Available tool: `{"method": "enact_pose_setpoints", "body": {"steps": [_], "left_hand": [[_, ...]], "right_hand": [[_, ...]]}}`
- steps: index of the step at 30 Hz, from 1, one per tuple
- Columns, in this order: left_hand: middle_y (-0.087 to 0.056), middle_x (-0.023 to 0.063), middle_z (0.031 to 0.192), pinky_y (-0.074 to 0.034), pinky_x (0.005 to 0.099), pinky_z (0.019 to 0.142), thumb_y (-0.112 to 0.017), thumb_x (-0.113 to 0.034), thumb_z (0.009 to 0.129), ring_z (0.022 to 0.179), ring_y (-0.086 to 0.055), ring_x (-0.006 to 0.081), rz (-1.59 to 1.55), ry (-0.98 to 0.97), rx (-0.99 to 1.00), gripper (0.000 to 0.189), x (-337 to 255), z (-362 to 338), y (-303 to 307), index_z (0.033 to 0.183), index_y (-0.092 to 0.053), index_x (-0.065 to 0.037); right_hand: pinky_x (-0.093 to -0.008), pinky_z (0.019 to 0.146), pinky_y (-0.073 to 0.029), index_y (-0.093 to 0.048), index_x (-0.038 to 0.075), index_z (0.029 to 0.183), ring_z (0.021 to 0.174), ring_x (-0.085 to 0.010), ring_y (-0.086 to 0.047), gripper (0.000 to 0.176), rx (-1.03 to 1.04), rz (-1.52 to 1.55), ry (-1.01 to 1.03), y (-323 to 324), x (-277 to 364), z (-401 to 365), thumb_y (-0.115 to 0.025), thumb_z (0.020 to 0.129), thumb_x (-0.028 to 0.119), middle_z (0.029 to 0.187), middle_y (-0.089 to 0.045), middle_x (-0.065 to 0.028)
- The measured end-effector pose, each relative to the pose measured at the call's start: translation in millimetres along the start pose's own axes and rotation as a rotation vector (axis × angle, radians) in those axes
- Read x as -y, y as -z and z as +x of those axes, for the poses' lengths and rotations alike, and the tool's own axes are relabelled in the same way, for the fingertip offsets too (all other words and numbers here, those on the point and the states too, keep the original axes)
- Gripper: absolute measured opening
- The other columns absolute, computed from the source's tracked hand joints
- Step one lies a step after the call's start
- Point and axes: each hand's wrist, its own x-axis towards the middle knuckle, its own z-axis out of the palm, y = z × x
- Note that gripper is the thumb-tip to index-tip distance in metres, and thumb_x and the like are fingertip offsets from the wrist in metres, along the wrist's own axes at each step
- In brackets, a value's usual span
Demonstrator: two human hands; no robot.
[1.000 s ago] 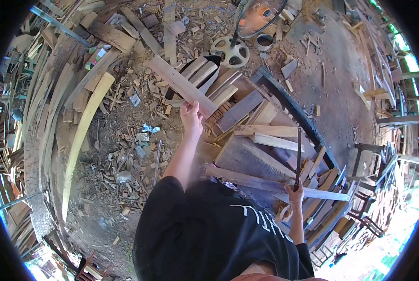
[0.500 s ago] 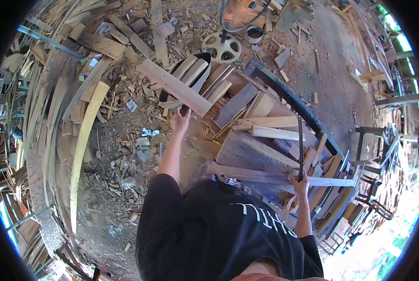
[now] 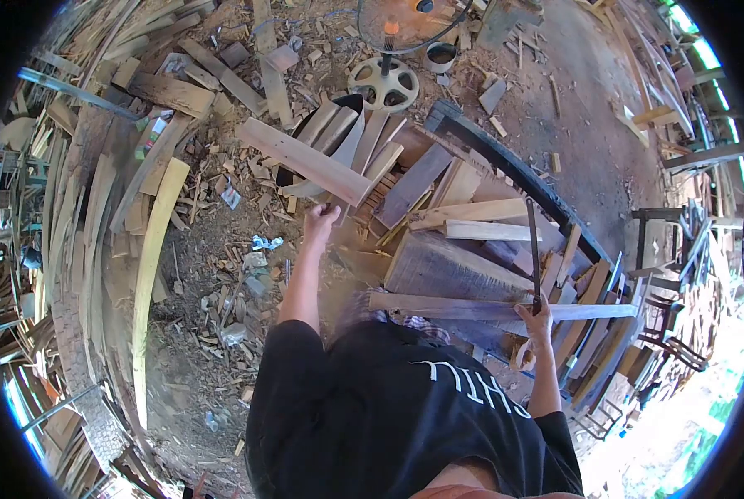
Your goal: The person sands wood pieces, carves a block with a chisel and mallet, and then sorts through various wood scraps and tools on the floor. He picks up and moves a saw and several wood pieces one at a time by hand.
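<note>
My left hand (image 3: 320, 223) is closed, just below the pale board (image 3: 305, 160) that lies across the gutter-like dark container (image 3: 354, 102) of wood pieces. Whether anything is between its fingers, I cannot make out. My right hand (image 3: 537, 322) grips the lower end of a long, thin dark bar (image 3: 533, 249), which points away from me. Beneath that hand a long narrow plank (image 3: 447, 308) lies crosswise in front of my body. A wide, rough dark board (image 3: 447, 270) sits just beyond the plank.
Offcuts and boards, including a pale block (image 3: 488, 231), crowd the work area. A long dark beam (image 3: 513, 170) borders it on the right. Farther off stand a fan with a white wheel-like base (image 3: 383, 86) and a bucket (image 3: 441, 57). A yellowish plank (image 3: 155, 274) lies left among scraps.
My left hand has drawn slightly back from the pale board, its fingers now curled. My right hand still holds the dark bar in nearly the same place. The whole view has shifted a little.
</note>
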Motion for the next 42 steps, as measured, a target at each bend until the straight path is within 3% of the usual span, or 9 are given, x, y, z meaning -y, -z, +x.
{"method": "enact_pose_setpoints", "body": {"steps": [6, 7, 10, 14, 20, 23, 27, 34, 42], "left_hand": [[-0.064, 0.0024, 0.096, -0.047, 0.0221, 0.063, -0.072, -0.023, 0.085, 0.076, -0.062, 0.0103, -0.152, 0.089, 0.169, 0.039, -11, -18, -10, 0.114, -0.06, -0.001], [-0.067, -0.0012, 0.087, -0.041, 0.0222, 0.055, -0.07, -0.028, 0.087, 0.067, -0.061, 0.0084, -0.192, 0.044, 0.182, 0.029, -11, -22, -16, 0.107, -0.063, -0.008], [-0.065, -0.0016, 0.089, -0.042, 0.0217, 0.055, -0.071, -0.025, 0.086, 0.07, -0.062, 0.0092, -0.266, 0.14, 0.283, 0.029, -15, -36, -28, 0.109, -0.061, -0.011], [-0.063, -0.0011, 0.092, -0.047, 0.021, 0.059, -0.072, -0.011, 0.085, 0.078, -0.063, 0.0108, -0.479, 0.324, 0.431, 0.028, -27, -75, -61, 0.109, -0.057, -0.013], [-0.063, 0.0039, 0.1, -0.055, 0.0319, 0.078, -0.065, -0.003, 0.088, 0.09, -0.065, 0.0166, -0.747, 0.184, 0.587, 0.03, -65, -115, -122, 0.114, -0.05, -0.01], [-0.059, 0.0068, 0.104, -0.054, 0.038, 0.088, -0.059, 0.002, 0.09, 0.094, -0.061, 0.0165, -0.857, -0.083, 0.385, 0.036, -101, -110, -141, 0.118, -0.039, -0.008], [-0.057, 0.0083, 0.106, -0.055, 0.038, 0.086, -0.054, 0.006, 0.091, 0.093, -0.06, 0.0161, -0.993, -0.21, 0.069, 0.034, -116, -77, -160, 0.119, -0.04, -0.007], [-0.053, 0.0092, 0.112, -0.056, 0.0347, 0.083, -0.053, 0.005, 0.092, 0.091, -0.058, 0.0158, -1.057, -0.158, -0.356, 0.041, -126, -44, -172, 0.127, -0.037, -0.009], [-0.052, 0.0118, 0.113, -0.056, 0.0365, 0.088, -0.052, 0.001, 0.094, 0.092, -0.058, 0.02, -1.42, -0.006, -0.411, 0.035, -147, -50, -174, 0.126, -0.038, -0.005]], "right_hand": [[-0.0291, 0.068, -0.045, -0.059, 0.008, 0.12, 0.072, -0.0138, -0.054, 0.056, 0.009, 0.042, -0.007, 0, 6, 0, -0.084, 0.071, 0.021, 0.084, -0.061, -0.0014], [-0.0284, 0.068, -0.045, -0.06, 0.009, 0.12, 0.072, -0.0134, -0.054, 0.056, 0.008, 0.02, -0.029, 0, 4, 1, -0.084, 0.071, 0.02, 0.082, -0.06, -0.0007], [-0.0274, 0.067, -0.044, -0.06, 0.009, 0.119, 0.073, -0.0129, -0.052, 0.054, 0.018, -0.034, -0.067, 2, 9, 0, -0.084, 0.071, 0.018, 0.083, -0.059, 0.0012], [-0.0272, 0.066, -0.042, -0.06, 0.01, 0.118, 0.072, -0.012, -0.05, 0.053, 0.014, -0.056, -0.055, 2, 14, -2, -0.084, 0.071, 0.017, 0.083, -0.057, 0.0028], [-0.0265, 0.06, -0.04, -0.06, 0.011, 0.116, 0.066, -0.0095, -0.045, 0.051, 0.005, 0.006, -0.04, 0, 4, 1, -0.083, 0.071, 0.015, 0.073, -0.049, 0.0056], [-0.0259, 0.058, -0.039, -0.06, 0.011, 0.115, 0.064, -0.0089, -0.043, 0.05, 0.01, -0.009, 0.006, 1, 1, 4, -0.083, 0.071, 0.015, 0.071, -0.046, 0.0059], [-0.0241, 0.06, -0.04, -0.06, 0.01, 0.116, 0.065, -0.0069, -0.046, 0.05, 0.011, 0.058, 0.039, -2, -7, 6, -0.083, 0.071, 0.012, 0.073, -0.051, 0.0058], [-0.0222, 0.061, -0.041, -0.061, 0.009, 0.117, 0.067, -0.0058, -0.051, 0.051, 0.021, 0.089, 0.018, 0, -1, 5, -0.084, 0.071, 0.013, 0.077, -0.059, 0.0043], [-0.0204, 0.061, -0.043, -0.06, 0.007, 0.117, 0.066, -0.0048, -0.054, 0.053, 0.029, 0.212, 0.041, -5, -16, 10, -0.085, 0.072, 0.014, 0.076, -0.063, 0.003]]}}
